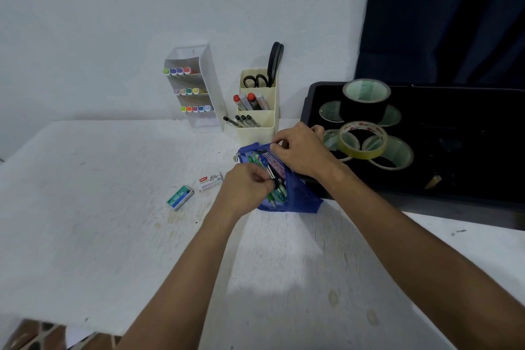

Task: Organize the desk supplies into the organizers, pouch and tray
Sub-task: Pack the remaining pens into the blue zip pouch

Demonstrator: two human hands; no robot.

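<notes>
A blue pouch (301,197) lies open on the white desk (113,221), filled with green and dark pens (277,194). My left hand (245,186) pinches the near edge of the pouch's opening, fingers curled against the pens. My right hand (302,150) grips the far edge of the opening. Two staple boxes lie to the left of the pouch: a green one (179,198) and a white one (209,181).
A white tiered organizer (211,88) holds rows of highlighters. A cream organizer (265,122) holds scissors, markers and pens. A black tray (454,136) at the right carries several tape rolls. A dark curtain hangs behind it.
</notes>
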